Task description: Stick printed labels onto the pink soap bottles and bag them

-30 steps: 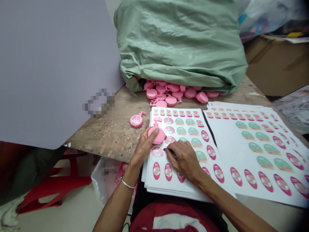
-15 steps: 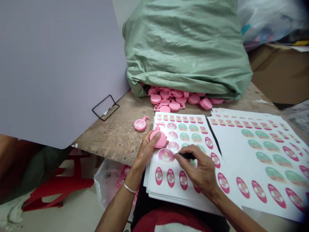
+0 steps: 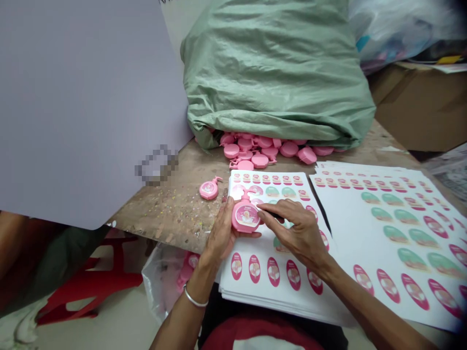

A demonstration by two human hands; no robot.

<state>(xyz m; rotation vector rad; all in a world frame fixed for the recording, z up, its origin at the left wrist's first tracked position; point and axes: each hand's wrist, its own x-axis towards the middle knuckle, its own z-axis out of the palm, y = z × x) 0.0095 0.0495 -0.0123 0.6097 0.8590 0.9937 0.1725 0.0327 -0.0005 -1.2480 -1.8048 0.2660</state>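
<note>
My left hand (image 3: 220,236) is closed around a small pink toy pump bottle (image 3: 245,229), held upright over the stack of sticker sheets (image 3: 280,305). An oval pink sticker (image 3: 247,214) with a baby picture lies on the bottle's front face. Pinched in my right hand (image 3: 301,233) are slim black tweezers (image 3: 272,213); their tips and my fingertips are at the sticker's right edge. Another pink pump bottle (image 3: 209,189), with a sticker on it, lies on the table to the left of the sheets.
A large green sack (image 3: 277,73) sits at the back, with several plain pink bottles (image 3: 260,161) spilling out. More sticker sheets (image 3: 343,218) lie at right. Below the table's left edge are a clear plastic bag (image 3: 160,277) with pink pieces and a red stool (image 3: 91,284). A grey panel (image 3: 83,107) stands at left.
The sticker, which was at the tweezers' tips below the bottle, is now on the bottle's face. My right hand has moved up and left to the bottle, and my left hand has opened its grip somewhat.
</note>
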